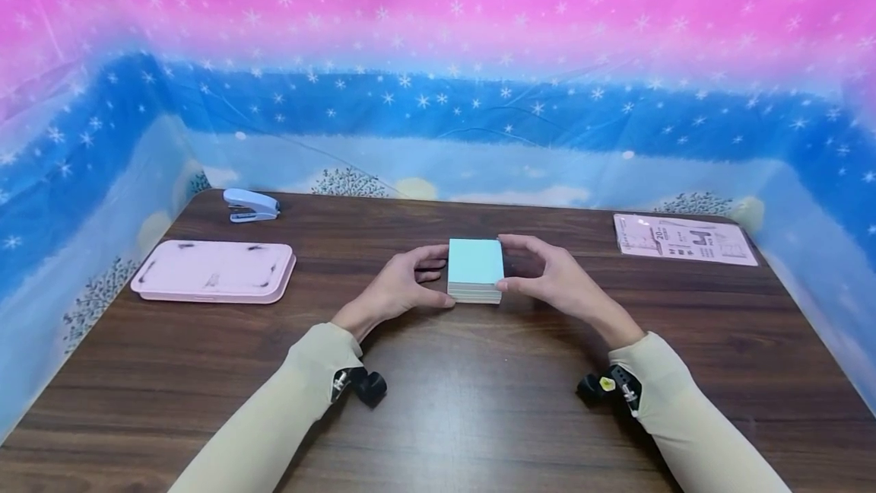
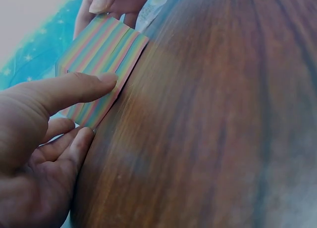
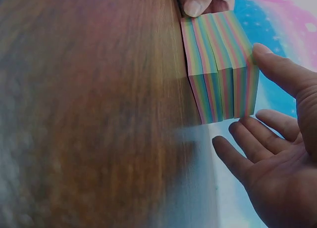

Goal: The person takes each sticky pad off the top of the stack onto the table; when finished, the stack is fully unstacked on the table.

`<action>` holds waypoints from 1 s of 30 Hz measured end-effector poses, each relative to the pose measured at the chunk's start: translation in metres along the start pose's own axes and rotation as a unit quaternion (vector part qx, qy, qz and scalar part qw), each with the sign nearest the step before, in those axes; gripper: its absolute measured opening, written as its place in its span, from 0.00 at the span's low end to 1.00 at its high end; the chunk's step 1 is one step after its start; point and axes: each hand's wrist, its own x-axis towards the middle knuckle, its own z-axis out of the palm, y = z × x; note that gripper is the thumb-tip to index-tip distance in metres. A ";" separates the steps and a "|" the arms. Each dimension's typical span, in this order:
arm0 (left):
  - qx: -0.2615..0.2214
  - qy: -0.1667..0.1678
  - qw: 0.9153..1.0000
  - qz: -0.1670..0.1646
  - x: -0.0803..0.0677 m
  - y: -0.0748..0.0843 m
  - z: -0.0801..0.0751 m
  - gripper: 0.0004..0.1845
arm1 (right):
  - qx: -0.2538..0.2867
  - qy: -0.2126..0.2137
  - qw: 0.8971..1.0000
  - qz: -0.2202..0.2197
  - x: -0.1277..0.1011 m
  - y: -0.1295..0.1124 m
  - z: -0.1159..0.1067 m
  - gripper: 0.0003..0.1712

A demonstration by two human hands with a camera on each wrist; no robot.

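Head cam: mint-topped sticky-note stack (image 1: pixel 475 261) sits mid-table (image 1: pixel 438 402), left hand (image 1: pixel 404 280) and right hand (image 1: pixel 557 280) either side of it. Pink pencil case (image 1: pixel 214 271) and blue stapler (image 1: pixel 252 205) off left, pink packet (image 1: pixel 684 240) off right.

Left wrist: left hand's got the stack, thumb across its rainbow-striped front.

Right wrist: right thumb's touching the stack's edge, other fingers fairly wide and loose.

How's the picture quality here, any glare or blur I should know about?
Head view: pale glare on the wooden table, stack of paper pads fairly crisp; left wrist view: hazy, table grain soft, backdrop bleached at upper left; right wrist view: table grain blurred at left, the stack's stripes clearer.
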 end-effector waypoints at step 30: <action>0.039 0.008 0.999 0.005 0.003 -0.002 0.003 0.48 | -0.052 -0.016 0.999 0.005 0.006 0.002 -0.005 0.51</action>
